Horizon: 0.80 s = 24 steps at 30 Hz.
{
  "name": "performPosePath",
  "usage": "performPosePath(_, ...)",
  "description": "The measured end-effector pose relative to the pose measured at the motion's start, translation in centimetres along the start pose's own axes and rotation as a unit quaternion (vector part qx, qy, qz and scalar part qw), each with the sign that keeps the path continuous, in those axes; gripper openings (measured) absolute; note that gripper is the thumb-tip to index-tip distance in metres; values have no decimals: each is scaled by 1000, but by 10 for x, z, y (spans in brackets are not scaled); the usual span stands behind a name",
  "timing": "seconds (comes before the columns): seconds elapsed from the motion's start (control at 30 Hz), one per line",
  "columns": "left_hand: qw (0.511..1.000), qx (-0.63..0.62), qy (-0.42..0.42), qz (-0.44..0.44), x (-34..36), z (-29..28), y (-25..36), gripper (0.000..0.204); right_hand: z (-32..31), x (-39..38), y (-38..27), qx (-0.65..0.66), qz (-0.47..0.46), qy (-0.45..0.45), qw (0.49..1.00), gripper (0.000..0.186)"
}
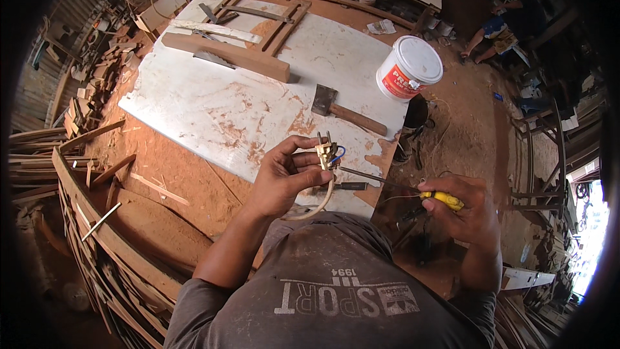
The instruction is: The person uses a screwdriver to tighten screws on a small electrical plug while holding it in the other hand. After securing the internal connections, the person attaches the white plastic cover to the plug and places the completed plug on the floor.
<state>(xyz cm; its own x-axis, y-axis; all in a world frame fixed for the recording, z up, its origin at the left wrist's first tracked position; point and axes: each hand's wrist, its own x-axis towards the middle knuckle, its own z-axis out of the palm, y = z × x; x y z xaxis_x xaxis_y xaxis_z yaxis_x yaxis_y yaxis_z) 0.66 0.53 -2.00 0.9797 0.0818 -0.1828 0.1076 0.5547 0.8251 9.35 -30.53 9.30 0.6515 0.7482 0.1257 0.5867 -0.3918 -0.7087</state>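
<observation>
My left hand is closed on an opened electrical plug, its two metal prongs pointing away from me. A blue wire loops out of the plug's right side, and a pale cable curves from it down toward my shirt. The fingers of my right hand grip the yellow handle of a screwdriver. Its long thin shaft reaches left, with the tip at or close to the plug; whether it sits in a screw is too small to tell.
A white board dusted with sawdust carries a hatchet, a wooden beam and a wooden frame. On its right stands a white lidded bucket. Wood strips pile up at left. Another person is at far right.
</observation>
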Motion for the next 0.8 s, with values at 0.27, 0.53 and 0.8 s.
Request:
performPosePath(0.27,1000,29,-7,-2,-3,4,3,47,-7,2,-10,-57,5,-10,998,24)
performPosePath(0.53,997,62,-15,-33,-3,3,7,44,-18,12,-24,-158,-40,-46,985,23)
performPosePath(0.8,995,97,-5,-28,-1,1,9,46,-21,15,-45,-224,-41,-68,971,24)
